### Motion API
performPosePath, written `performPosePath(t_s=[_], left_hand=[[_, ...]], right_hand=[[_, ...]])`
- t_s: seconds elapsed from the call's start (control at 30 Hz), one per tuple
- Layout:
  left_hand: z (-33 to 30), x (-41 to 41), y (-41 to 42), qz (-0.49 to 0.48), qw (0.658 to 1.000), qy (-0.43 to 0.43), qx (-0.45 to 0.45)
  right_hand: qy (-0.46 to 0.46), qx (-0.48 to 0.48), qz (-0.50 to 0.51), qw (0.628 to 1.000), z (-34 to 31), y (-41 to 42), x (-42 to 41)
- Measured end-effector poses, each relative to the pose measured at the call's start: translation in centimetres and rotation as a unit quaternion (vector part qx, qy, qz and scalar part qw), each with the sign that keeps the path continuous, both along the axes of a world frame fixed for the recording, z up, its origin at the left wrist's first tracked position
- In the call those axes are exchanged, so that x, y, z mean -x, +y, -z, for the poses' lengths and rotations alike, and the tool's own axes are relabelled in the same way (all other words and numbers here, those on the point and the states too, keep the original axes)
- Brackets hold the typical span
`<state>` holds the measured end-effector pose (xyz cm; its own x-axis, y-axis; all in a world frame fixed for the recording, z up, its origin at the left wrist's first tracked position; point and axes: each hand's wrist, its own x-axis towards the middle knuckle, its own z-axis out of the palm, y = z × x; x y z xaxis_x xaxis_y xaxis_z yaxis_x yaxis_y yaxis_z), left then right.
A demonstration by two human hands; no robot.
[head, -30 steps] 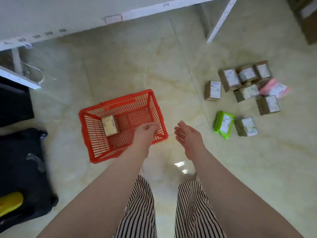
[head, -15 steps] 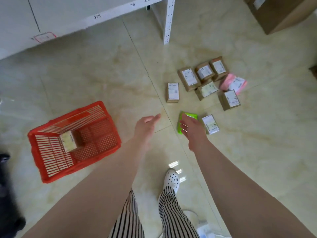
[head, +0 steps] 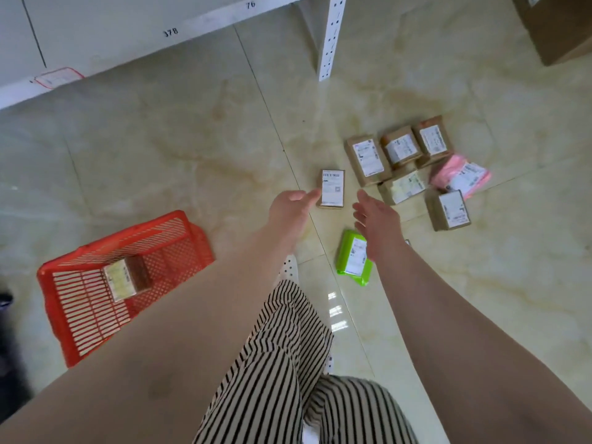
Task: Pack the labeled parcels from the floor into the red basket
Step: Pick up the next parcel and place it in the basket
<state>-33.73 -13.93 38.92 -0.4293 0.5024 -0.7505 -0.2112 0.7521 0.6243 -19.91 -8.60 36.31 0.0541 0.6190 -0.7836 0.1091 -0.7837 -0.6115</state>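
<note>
Both hands are shown extended over the floor, fingers loosely spread and nothing held. The left hand is seen with its fingertips just beside the left edge of a single brown parcel, label up; whether contact is made cannot be told. The right hand is held to the right of the same parcel, apart from it, so that the parcel lies between the two hands.

Beyond the right hand, a cluster of brown labeled parcels and a pink parcel is seen lying close together, some touching. Beneath the right wrist a green parcel is partly covered by the forearm. The red basket is placed well behind and to the left of the left hand, near the person's leg, with one boxed parcel already inside.

The task is judged to be at an early stage, with the lone parcel as the likely next pick. Risks from here: the parcel could be pushed along the smooth tile rather than gripped if only one side is met; the green parcel could be stepped on or dragged by the forearm; and, since the basket lies behind the reach, a carried parcel could be dropped short of its rim.
</note>
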Motion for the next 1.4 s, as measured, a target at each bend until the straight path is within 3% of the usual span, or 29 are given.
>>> performPosePath(t_s=[0.27,0.57,0.8,0.93,1.07,1.23,1.4], left_hand=[[7.9,1.5,5.8,0.031,0.998,-0.011,0.053],[26.5,1.9,9.0,0.105,0.988,0.038,0.108],[36.1,-0.6,12.2,0.175,0.973,-0.021,0.148],[36.3,-1.1,13.0,0.162,0.976,-0.05,0.135],[33.3,-0.3,12.3,0.05,0.995,-0.012,0.081],[25.4,1.5,8.9,-0.029,0.998,0.004,0.047],[15.9,4.5,2.9,-0.122,0.992,-0.017,0.037]], right_hand=[[-0.067,0.031,-0.001,0.997,9.0,4.9,1.5],[-0.123,0.048,-0.065,0.989,26.1,9.2,1.0],[-0.151,0.069,-0.158,0.973,35.9,12.0,0.4],[-0.121,0.063,-0.205,0.969,35.7,12.1,1.6],[-0.114,0.036,-0.143,0.983,32.3,10.4,2.6],[-0.056,0.031,-0.074,0.995,24.0,6.9,4.7],[-0.003,0.026,-0.139,0.99,14.7,3.1,6.9]])
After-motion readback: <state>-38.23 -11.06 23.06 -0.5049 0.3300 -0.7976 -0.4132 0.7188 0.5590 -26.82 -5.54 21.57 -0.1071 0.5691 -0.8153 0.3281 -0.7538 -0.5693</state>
